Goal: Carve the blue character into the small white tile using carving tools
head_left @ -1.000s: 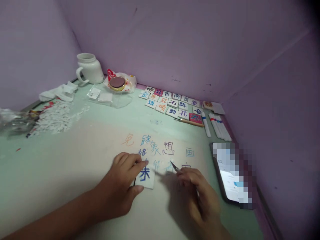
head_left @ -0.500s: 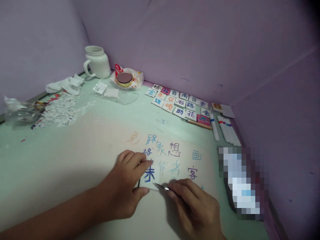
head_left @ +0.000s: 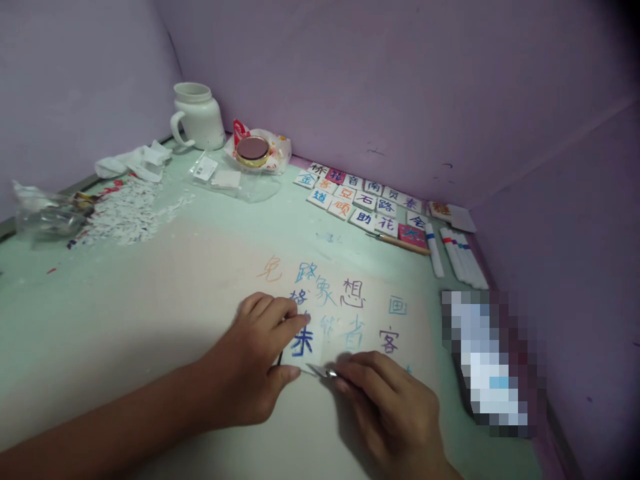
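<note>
A thin white square tile (head_left: 302,344) with a bold blue handwritten character lies on the table in front of me. My left hand (head_left: 263,360) grips its left side, thumb at the lower edge and fingers over the top. In my right hand (head_left: 395,407) is a craft knife (head_left: 324,372), pinched like a pen, its blade pointing left. The blade tip is at the tile's lower right edge; whether it cuts into the tile I cannot tell. Most of the knife's handle is hidden by my fingers.
Rows of character tiles (head_left: 365,200) line the back wall, beside a wooden-handled tool (head_left: 400,243) and white markers (head_left: 463,257). A blurred-out device (head_left: 485,360) lies right. White scraps (head_left: 125,217), a plastic bag (head_left: 47,217), a mug (head_left: 200,120) and a round tin (head_left: 253,151) stand back left.
The view has shifted slightly, so the table things appear a little higher and further right. The knife tip sits slightly lower against the tile. Both hands keep their grips.
</note>
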A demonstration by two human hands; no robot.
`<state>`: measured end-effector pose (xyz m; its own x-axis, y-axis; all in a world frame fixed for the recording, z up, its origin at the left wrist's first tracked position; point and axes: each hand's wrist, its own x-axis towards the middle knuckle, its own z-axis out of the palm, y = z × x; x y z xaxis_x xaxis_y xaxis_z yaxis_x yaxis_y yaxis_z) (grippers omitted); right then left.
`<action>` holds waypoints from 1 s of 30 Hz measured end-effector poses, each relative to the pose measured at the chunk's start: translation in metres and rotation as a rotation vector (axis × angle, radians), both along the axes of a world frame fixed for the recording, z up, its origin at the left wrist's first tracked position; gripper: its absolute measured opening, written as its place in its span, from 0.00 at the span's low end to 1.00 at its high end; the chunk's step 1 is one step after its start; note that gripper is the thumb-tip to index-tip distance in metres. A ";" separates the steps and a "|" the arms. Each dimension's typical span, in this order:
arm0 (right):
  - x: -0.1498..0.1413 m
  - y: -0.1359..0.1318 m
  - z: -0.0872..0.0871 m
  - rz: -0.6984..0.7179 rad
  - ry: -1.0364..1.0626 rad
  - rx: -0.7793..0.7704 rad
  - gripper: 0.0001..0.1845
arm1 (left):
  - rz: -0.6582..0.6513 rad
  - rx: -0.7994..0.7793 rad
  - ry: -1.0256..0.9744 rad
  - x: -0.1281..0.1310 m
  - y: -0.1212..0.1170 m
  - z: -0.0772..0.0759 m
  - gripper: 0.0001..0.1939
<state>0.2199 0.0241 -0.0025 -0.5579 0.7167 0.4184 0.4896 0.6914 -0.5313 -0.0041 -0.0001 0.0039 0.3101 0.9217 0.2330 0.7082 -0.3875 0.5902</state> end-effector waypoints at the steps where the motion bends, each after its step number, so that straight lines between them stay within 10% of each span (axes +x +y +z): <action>1: -0.001 0.001 0.001 0.011 -0.001 0.005 0.07 | -0.005 -0.003 0.001 0.000 0.000 0.000 0.25; 30: -0.006 0.008 0.004 0.029 0.037 -0.017 0.05 | -0.031 -0.003 0.012 -0.001 0.001 -0.001 0.25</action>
<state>0.2143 0.0326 0.0014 -0.5632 0.7077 0.4265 0.4494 0.6955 -0.5606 -0.0049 0.0010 0.0030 0.3409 0.9125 0.2259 0.7033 -0.4071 0.5828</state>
